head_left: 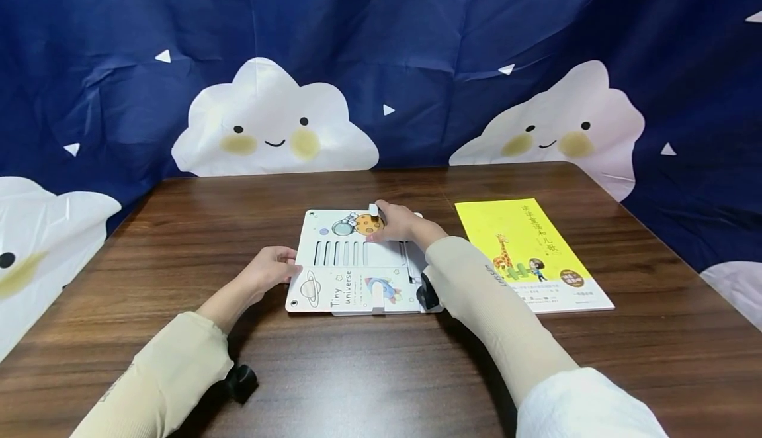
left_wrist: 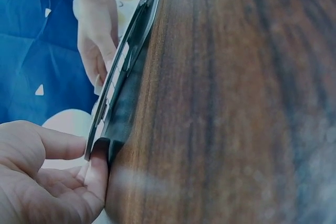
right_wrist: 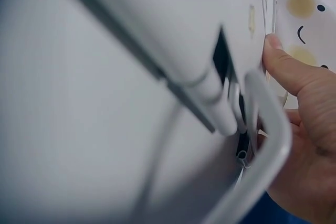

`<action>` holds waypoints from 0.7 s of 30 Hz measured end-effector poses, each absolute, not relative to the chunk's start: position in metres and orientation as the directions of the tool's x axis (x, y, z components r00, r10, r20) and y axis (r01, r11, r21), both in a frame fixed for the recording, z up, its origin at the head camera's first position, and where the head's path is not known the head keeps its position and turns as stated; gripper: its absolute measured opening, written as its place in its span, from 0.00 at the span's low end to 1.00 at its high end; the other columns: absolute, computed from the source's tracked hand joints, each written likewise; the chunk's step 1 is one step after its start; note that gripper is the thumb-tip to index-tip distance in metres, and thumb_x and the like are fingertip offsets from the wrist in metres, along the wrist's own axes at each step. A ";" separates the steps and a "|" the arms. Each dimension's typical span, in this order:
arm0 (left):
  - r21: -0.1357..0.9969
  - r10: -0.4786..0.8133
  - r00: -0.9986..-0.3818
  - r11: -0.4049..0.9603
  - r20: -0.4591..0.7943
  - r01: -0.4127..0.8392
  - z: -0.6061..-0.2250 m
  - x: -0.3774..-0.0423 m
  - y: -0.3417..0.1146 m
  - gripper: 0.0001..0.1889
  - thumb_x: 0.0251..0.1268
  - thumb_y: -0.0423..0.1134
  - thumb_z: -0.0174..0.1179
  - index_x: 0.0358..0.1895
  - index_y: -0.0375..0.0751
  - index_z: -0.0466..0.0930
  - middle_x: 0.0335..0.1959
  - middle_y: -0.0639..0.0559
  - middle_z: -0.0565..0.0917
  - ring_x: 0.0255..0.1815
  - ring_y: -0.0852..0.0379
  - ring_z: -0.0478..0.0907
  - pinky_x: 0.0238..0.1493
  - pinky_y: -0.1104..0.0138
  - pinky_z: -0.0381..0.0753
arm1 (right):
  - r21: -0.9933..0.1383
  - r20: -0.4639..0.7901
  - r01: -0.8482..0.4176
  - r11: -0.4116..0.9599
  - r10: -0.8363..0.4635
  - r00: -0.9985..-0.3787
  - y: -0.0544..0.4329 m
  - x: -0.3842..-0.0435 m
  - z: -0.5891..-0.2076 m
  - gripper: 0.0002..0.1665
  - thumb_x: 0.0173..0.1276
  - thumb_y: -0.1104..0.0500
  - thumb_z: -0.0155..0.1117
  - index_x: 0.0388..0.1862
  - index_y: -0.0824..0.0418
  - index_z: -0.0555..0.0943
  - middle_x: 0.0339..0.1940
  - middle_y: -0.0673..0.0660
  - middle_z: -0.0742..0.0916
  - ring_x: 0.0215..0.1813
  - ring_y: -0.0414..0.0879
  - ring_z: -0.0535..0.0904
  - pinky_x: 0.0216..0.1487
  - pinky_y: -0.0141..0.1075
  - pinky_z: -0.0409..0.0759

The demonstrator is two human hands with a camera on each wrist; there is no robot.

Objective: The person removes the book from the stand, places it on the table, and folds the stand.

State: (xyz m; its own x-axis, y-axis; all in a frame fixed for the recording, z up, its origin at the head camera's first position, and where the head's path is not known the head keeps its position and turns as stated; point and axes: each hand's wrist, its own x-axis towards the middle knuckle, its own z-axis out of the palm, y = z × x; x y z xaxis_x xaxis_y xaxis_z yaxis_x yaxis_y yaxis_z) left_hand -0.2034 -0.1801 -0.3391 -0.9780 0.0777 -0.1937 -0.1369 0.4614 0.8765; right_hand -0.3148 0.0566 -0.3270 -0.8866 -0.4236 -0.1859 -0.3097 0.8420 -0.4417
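A white book stand printed with planets, a rocket and "Tiny universe" lies low on the table, its slotted panel facing up. At its left edge my left hand pinches it; in the left wrist view the thumb is on the upper face and a finger beneath. My right hand reaches over the right half and grips the top edge near a small white clip. Up close in the right wrist view, a bent white bar crosses before the stand's pale panel, and my right thumb presses its edge.
A yellow children's book with a giraffe on its cover lies to the right of the stand, beside my right forearm. The brown wooden table reaches back to a dark blue curtain with smiling clouds.
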 end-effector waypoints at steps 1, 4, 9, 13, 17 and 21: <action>0.878 0.080 -0.979 0.459 -0.190 -0.133 -0.339 -0.203 -0.180 0.15 0.55 0.25 0.50 0.46 0.20 0.67 0.32 0.44 0.73 0.31 0.57 0.71 0.32 0.68 0.72 | -0.443 -0.186 -0.305 0.843 -0.420 -0.889 0.057 -0.315 -0.327 0.53 0.49 0.42 0.65 0.66 0.59 0.50 0.62 0.59 0.64 0.61 0.50 0.58 0.59 0.42 0.57; 0.881 0.085 -0.980 0.457 -0.182 -0.124 -0.340 -0.203 -0.179 0.14 0.55 0.25 0.50 0.45 0.20 0.67 0.30 0.45 0.72 0.29 0.58 0.70 0.30 0.69 0.72 | -0.446 -0.178 -0.307 0.841 -0.419 -0.890 0.058 -0.314 -0.328 0.53 0.48 0.42 0.65 0.66 0.60 0.50 0.63 0.59 0.64 0.62 0.50 0.56 0.59 0.42 0.55; 0.886 0.089 -0.976 0.442 -0.197 -0.139 -0.340 -0.202 -0.180 0.15 0.55 0.25 0.50 0.46 0.19 0.67 0.32 0.43 0.73 0.30 0.58 0.72 0.33 0.67 0.74 | -0.430 -0.158 -0.337 0.837 -0.437 -0.885 0.057 -0.310 -0.329 0.55 0.48 0.41 0.64 0.66 0.63 0.49 0.64 0.59 0.61 0.63 0.50 0.55 0.60 0.39 0.53; 0.886 0.100 -0.972 0.440 -0.211 -0.147 -0.338 -0.201 -0.181 0.17 0.54 0.26 0.51 0.46 0.18 0.66 0.35 0.41 0.73 0.30 0.57 0.73 0.35 0.66 0.75 | -0.359 -0.149 -0.395 0.846 -0.470 -0.870 0.057 -0.303 -0.324 0.56 0.48 0.39 0.63 0.66 0.65 0.48 0.65 0.60 0.58 0.64 0.50 0.53 0.61 0.39 0.52; 0.872 0.114 -0.971 0.471 -0.209 -0.132 -0.331 -0.202 -0.183 0.15 0.53 0.27 0.51 0.43 0.17 0.67 0.28 0.44 0.74 0.25 0.60 0.72 0.31 0.67 0.76 | -0.325 -0.155 -0.402 0.856 -0.467 -0.870 0.062 -0.297 -0.314 0.56 0.49 0.38 0.62 0.66 0.65 0.48 0.66 0.60 0.57 0.65 0.51 0.51 0.61 0.41 0.51; 0.795 0.134 -0.976 0.605 -0.170 -0.056 -0.321 -0.202 -0.186 0.13 0.55 0.30 0.51 0.38 0.19 0.70 0.22 0.45 0.76 0.22 0.59 0.73 0.29 0.66 0.77 | -0.329 -0.174 -0.378 0.866 -0.449 -0.876 0.071 -0.293 -0.302 0.55 0.50 0.39 0.61 0.67 0.64 0.47 0.66 0.59 0.56 0.65 0.51 0.49 0.61 0.42 0.50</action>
State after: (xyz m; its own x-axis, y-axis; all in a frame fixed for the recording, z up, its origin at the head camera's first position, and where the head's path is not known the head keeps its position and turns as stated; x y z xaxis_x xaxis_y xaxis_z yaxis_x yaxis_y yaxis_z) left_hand -0.2022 -0.1858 -0.3208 -0.9762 0.1342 -0.1705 -0.0557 0.6045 0.7946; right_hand -0.2925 0.0709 -0.3024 -0.8764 -0.4489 -0.1743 -0.3780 0.8655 -0.3286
